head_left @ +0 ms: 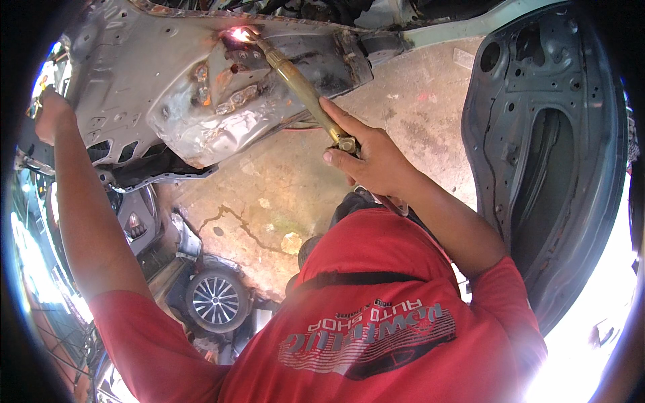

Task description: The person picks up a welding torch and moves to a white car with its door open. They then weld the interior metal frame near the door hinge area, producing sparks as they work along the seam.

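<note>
My right hand [356, 148] is wrapped round the brass handle of a gas torch [295, 84], thumb near the valve knob at its lower end. The torch slants up and left, and a bright pinkish-white glow [242, 33] burns at its tip against a grey car body panel [134, 60]. Rust-brown, scorched and dented metal lies around and below the glow. At the far left, my left hand [55, 117] is raised beside the outer end of the panel, its fingers curled. Glare and the picture's rim hide what those fingers hold.
A detached grey car door [490, 127] stands upright on the right. Below lies a cracked, stained concrete floor [349, 161]. A wheel with a spoked rim [216, 300] and a headlight [136, 218] are at the lower left. Dark engine-bay parts [316, 10] run along the top.
</note>
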`<action>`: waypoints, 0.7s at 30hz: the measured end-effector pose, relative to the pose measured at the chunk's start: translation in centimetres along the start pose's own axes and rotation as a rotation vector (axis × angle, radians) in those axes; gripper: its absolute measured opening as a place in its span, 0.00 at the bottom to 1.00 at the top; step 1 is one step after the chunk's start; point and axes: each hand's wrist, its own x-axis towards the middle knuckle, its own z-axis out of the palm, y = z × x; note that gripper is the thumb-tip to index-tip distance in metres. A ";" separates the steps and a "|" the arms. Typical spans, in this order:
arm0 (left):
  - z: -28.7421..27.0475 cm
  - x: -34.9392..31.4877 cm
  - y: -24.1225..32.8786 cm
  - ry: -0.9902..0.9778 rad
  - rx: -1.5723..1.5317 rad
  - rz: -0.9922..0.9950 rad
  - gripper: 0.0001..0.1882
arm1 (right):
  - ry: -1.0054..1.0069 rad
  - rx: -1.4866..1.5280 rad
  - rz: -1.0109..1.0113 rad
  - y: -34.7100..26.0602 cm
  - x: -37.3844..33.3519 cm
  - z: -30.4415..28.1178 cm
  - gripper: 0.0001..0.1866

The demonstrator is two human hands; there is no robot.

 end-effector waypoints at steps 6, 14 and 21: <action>0.9 0.1 -0.6 0.034 -0.014 -0.003 0.41 | -0.004 -0.016 0.004 -1.0 0.0 -0.6 0.45; 1.1 2.1 -1.4 -0.028 0.078 0.039 0.43 | -0.055 -0.004 0.053 -2.3 -0.1 -1.5 0.45; 1.8 2.1 -1.7 0.020 0.057 0.045 0.43 | -0.055 -0.044 0.077 -3.4 -0.3 -1.8 0.45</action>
